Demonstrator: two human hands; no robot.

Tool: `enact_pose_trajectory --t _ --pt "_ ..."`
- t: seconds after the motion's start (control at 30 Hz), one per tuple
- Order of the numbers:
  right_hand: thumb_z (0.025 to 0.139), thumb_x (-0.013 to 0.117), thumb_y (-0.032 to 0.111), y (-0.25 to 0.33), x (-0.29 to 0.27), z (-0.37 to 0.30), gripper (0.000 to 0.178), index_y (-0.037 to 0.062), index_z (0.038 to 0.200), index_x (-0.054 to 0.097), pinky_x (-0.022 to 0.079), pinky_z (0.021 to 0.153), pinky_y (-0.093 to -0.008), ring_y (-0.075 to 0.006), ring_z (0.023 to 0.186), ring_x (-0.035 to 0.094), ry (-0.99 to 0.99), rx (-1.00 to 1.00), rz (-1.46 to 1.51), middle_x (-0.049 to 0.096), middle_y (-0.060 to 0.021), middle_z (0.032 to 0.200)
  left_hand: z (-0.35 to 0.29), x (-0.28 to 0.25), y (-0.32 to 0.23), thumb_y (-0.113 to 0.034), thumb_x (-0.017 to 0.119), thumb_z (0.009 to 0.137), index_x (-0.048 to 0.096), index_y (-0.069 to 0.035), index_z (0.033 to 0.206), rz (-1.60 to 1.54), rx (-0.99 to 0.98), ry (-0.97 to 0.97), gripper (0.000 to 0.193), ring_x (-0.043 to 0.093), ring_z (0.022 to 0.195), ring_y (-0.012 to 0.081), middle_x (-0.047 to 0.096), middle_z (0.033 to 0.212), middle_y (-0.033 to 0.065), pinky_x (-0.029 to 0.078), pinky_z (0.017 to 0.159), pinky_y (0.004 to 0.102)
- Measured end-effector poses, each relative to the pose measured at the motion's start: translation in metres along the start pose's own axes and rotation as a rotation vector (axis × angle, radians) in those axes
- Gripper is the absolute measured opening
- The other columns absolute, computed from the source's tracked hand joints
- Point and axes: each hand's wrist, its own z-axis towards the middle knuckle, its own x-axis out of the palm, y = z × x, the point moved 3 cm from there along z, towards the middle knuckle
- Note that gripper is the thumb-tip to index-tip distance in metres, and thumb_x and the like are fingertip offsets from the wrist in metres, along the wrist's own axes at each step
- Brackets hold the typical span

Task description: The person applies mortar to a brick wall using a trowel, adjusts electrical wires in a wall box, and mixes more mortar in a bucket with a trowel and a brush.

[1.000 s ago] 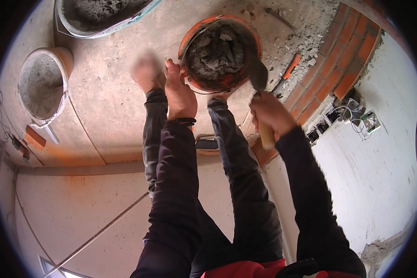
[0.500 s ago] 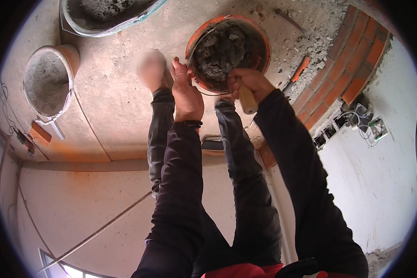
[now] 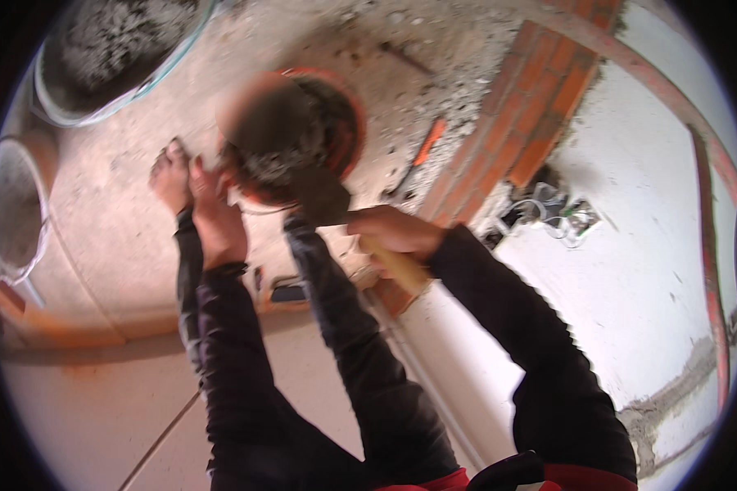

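Note:
My right hand (image 3: 397, 233) grips a trowel by its wooden handle (image 3: 400, 266). The trowel's dark blade (image 3: 323, 198) is at the near right rim of an orange bucket (image 3: 354, 123). Grey wet mortar (image 3: 274, 164) fills much of this bucket, partly under a blurred patch. At the bucket's near left side, my left hand (image 3: 221, 221) is closed on the rim, its fingertips partly hidden. My bare foot (image 3: 170, 176) stands on the floor just left of that hand.
A large tub (image 3: 45, 86) of grey mix stands at far left, with a pale bucket (image 3: 4, 151) nearer. An orange-handled tool (image 3: 428, 141) and rubble (image 3: 458, 102) lie beside the brickwork (image 3: 499, 123). Loose wires (image 3: 549, 209) come from boxes in the white wall (image 3: 630, 204).
My view has swung right, so the bucket appears further left. The trowel blade, hidden in the bucket before, now shows at its near right rim. My left hand stays at the bucket.

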Motion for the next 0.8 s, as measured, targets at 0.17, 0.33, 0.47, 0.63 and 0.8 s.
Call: enact_pose_trajectory --t 0.17,0.33,0.47,0.63,0.8 --pt "0.089 0.063 0.018 0.041 0.046 0.1 0.021 0.0028 0.077 0.055 0.051 0.044 -0.0336 -0.0182 0.051 0.058 0.029 -0.105 0.381 0.056 -0.0067 0.065 0.005 0.003 -0.002 -0.071 0.052 0.088 0.03 -0.02 0.146 0.088 -0.074 0.021 0.08 0.037 0.132 0.0275 0.032 0.146 0.0066 0.019 0.108 0.0616" --pt "0.093 0.055 0.02 0.033 0.014 0.071 0.017 0.0036 0.091 0.061 0.05 0.047 -0.0277 -0.0133 0.052 0.058 0.754 -0.122 1.269 0.059 -0.0034 0.07 0.074 -0.055 0.025 -0.064 0.044 0.094 0.041 -0.015 0.139 0.698 0.322 -0.064 0.067 0.044 0.126 0.0314 0.043 0.139 0.0105 0.026 0.106 0.0586" --pt "0.095 0.053 0.023 0.032 0.002 0.025 0.022 0.0024 0.099 0.06 0.047 0.043 -0.0253 -0.0124 0.051 0.057 0.616 -0.182 1.229 0.059 -0.0023 0.07 0.156 -0.095 0.043 -0.059 0.037 0.098 0.049 -0.012 0.134 1.397 0.549 -0.152 0.06 0.05 0.122 0.0345 0.053 0.133 0.0136 0.031 0.105 0.0562" --pt "0.098 0.051 0.025 0.013 0.001 -0.022 0.021 0.005 0.102 0.058 0.047 0.039 -0.0267 -0.0113 0.047 0.055 0.291 -0.067 0.455 0.057 -0.0031 0.07 0.206 -0.119 0.053 -0.051 0.029 0.103 0.06 -0.007 0.121 1.528 0.694 -0.244 0.057 0.057 0.111 0.0389 0.064 0.12 0.0165 0.039 0.099 0.0524" --pt "0.095 0.056 0.026 0.02 0.029 0.032 0.019 0.0076 0.09 0.055 0.045 0.039 -0.0305 -0.0137 0.046 0.052 0.198 -0.165 0.033 0.053 -0.0027 0.065 0.201 -0.104 0.05 -0.047 0.028 0.104 0.063 -0.006 0.117 1.478 0.757 -0.33 0.056 0.061 0.103 0.0397 0.067 0.114 0.016 0.046 0.091 0.0496"
